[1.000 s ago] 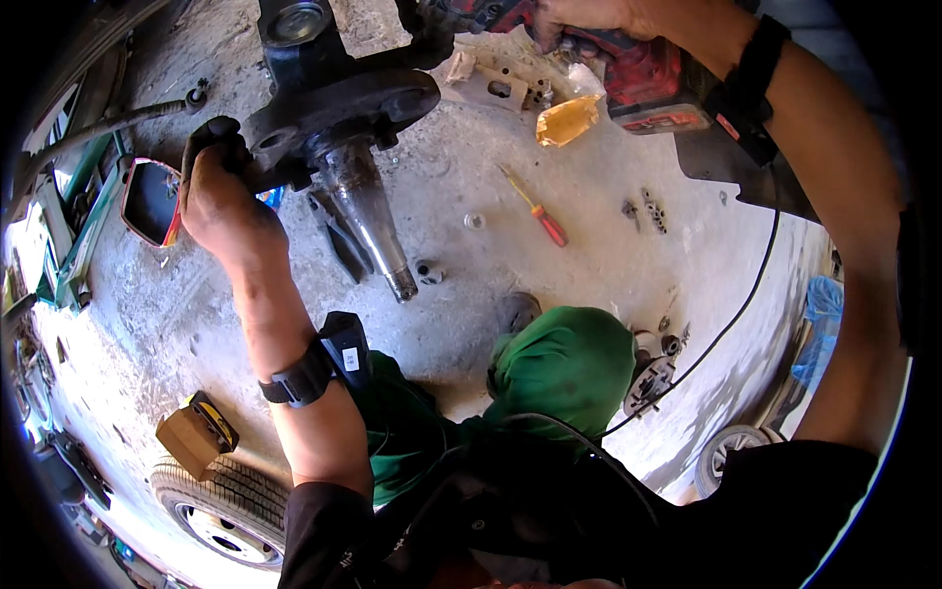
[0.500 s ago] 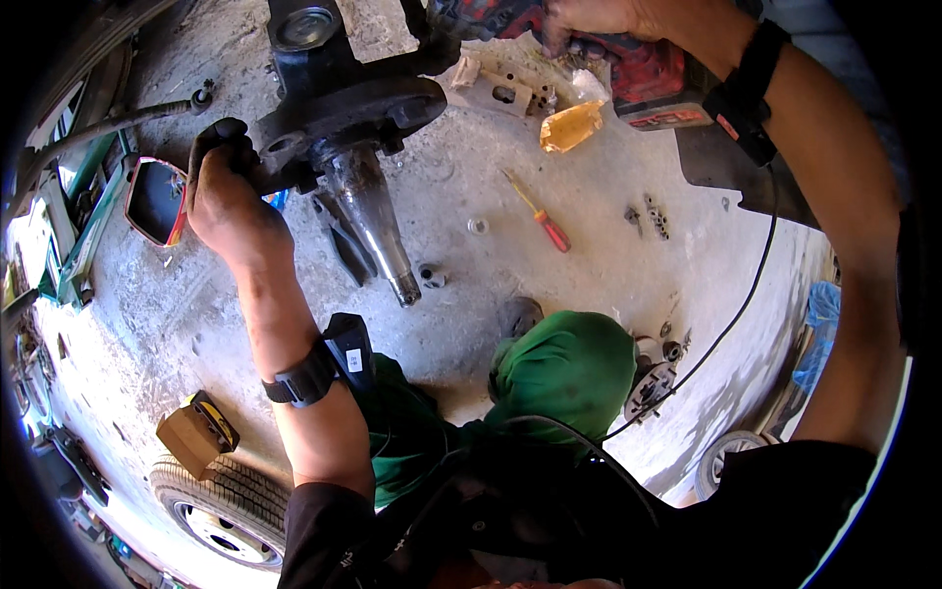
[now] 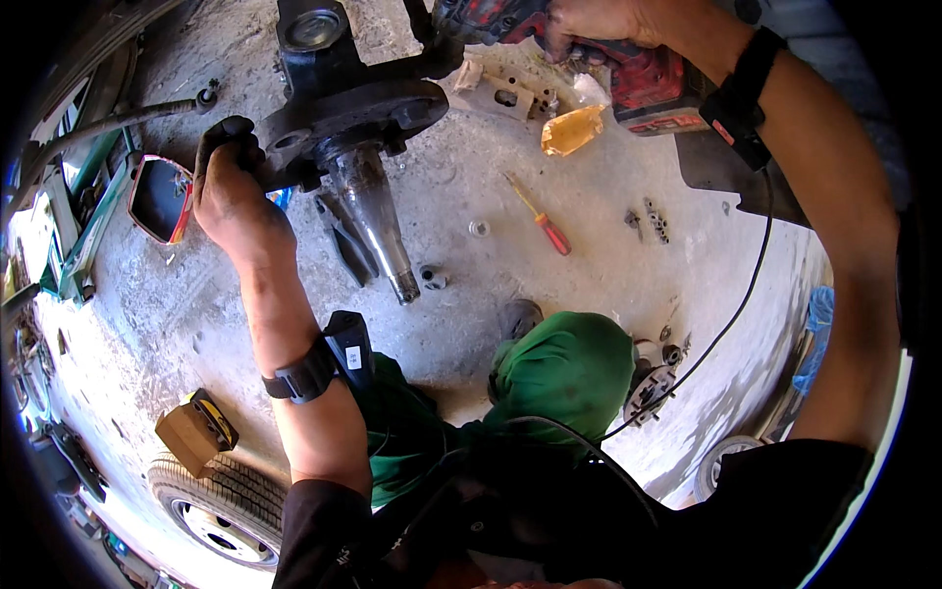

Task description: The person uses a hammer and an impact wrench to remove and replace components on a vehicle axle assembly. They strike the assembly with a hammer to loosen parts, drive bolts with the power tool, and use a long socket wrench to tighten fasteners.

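Head view: a dark steering knuckle [image 3: 358, 108] is occupying the upper left-centre, above the concrete floor [image 3: 618, 285], its bare steel spindle [image 3: 373, 206] pointing down toward the person. Being thick metal, it is probably weighing a lot and behaving as entirely rigid, not fragile. The spindle is shining as if oiled, so it is likely offering a slippery hold; the rough flange edge and lugs are seeming the surer places to grasp, with the threaded tip best left alone.

The left hand [image 3: 234, 196] is holding the knuckle's left lug, its grip curled tight, though the fingertips are too dark to trace. The right hand [image 3: 608, 20] is wrapping its grip around a red-and-black cordless power tool [image 3: 650, 80], whose nose is sitting beside the knuckle's upper right; whether it is touching, I cannot tell.

Farther out, dark-handled pliers [image 3: 343, 243] are lying near the spindle, a red-handled screwdriver [image 3: 551, 234] is lying to its right, and a wheel with tyre [image 3: 224, 491] is resting at lower left.
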### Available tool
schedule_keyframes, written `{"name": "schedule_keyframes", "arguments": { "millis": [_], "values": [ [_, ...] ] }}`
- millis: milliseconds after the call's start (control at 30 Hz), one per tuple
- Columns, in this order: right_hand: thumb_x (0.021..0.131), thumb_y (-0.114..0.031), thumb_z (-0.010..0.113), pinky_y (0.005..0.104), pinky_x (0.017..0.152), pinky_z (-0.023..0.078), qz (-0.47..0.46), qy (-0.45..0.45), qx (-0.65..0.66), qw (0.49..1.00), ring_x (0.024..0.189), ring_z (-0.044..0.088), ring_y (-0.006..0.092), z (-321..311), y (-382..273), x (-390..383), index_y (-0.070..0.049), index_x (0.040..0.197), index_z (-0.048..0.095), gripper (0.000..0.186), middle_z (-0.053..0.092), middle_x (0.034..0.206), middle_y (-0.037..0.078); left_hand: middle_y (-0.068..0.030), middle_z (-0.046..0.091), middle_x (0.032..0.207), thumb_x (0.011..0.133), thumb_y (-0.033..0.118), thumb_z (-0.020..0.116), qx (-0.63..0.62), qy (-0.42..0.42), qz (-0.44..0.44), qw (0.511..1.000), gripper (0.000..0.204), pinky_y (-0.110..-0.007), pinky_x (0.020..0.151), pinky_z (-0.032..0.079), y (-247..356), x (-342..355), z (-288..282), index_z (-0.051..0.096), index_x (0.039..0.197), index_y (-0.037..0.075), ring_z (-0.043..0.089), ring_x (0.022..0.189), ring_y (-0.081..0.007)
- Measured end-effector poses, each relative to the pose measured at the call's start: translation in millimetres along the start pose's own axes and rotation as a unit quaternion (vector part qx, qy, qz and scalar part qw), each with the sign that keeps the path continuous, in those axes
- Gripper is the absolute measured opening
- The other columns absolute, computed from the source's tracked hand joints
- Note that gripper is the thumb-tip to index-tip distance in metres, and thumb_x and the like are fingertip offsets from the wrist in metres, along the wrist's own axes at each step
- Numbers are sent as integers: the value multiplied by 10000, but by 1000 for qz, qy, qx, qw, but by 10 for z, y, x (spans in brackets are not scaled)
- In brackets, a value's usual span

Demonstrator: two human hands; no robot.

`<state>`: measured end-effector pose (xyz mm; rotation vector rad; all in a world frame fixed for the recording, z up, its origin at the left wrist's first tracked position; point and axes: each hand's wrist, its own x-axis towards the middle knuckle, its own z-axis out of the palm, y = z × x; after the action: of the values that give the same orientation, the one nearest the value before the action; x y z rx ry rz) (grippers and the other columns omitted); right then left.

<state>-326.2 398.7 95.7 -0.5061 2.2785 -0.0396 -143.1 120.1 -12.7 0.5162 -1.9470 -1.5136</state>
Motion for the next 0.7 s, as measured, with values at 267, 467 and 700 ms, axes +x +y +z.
{"name": "schedule_keyframes", "arguments": {
  "millis": [267, 467, 700],
  "values": [
    [720, -174, 660, 343, 560, 453, -10, 3, -11, 1000, 594, 558, 174, -72, -9, 76, -11, 777, 653, 173, 606, 662, 64, -17, 551, 725, 797, 63, 450, -96, 11, -69, 993, 208, -220, 600, 358, -51, 62, -5, 640, 849, -4, 452, 642, -97],
    [712, -175, 663, 343, 561, 448, 7, 8, -14, 1000, 597, 556, 174, -29, -20, -14, -9, 776, 656, 178, 604, 661, 65, -18, 554, 724, 798, 58, 452, -118, 22, -79, 990, 205, -217, 594, 355, -48, 36, 33, 638, 859, -3, 449, 636, -93],
    [704, -177, 668, 344, 561, 443, 2, 10, -15, 1000, 601, 554, 174, -9, -4, 62, -7, 774, 659, 185, 602, 660, 65, -16, 560, 742, 810, 59, 438, -73, 16, -66, 995, 216, -213, 606, 367, 35, 21, 13, 639, 870, 5, 460, 653, -93]
  ]
}}
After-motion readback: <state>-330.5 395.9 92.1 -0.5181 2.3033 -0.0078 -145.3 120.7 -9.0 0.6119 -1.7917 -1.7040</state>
